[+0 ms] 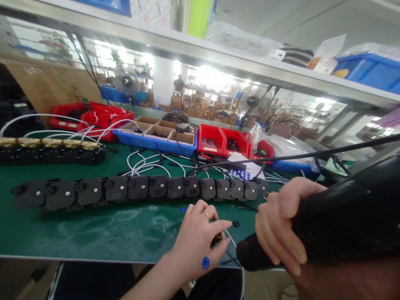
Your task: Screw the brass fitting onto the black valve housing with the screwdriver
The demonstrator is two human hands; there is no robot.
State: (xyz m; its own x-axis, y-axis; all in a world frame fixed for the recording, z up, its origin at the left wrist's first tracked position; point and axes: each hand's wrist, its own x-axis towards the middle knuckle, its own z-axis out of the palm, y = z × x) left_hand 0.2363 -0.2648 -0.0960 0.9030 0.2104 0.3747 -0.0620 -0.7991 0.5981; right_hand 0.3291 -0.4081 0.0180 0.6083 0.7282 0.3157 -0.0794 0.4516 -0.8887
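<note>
My left hand (200, 229) is low over the front of the green bench, thumb and fingers curled around a small dark part with a brass-coloured end (220, 235). Most of that part is hidden by the fingers. A blue round sticker (205, 263) is stuck near the base of my thumb. My right hand (281, 221) wraps around a thick black tool with a round nozzle (250, 253), pointing left toward the left hand; its exact kind is unclear. A small black round cap (236, 223) lies between the hands. Behind them runs a row of black housings (158, 186) with white cables.
A blue dot (182, 210) lies on the bench (103, 233). Farther back stand red bins (211, 139), a blue divided tray (150, 141) and a sheet of blue stickers (246, 171). Brass-topped black units (53, 152) sit left. A black cord (296, 156) crosses at right.
</note>
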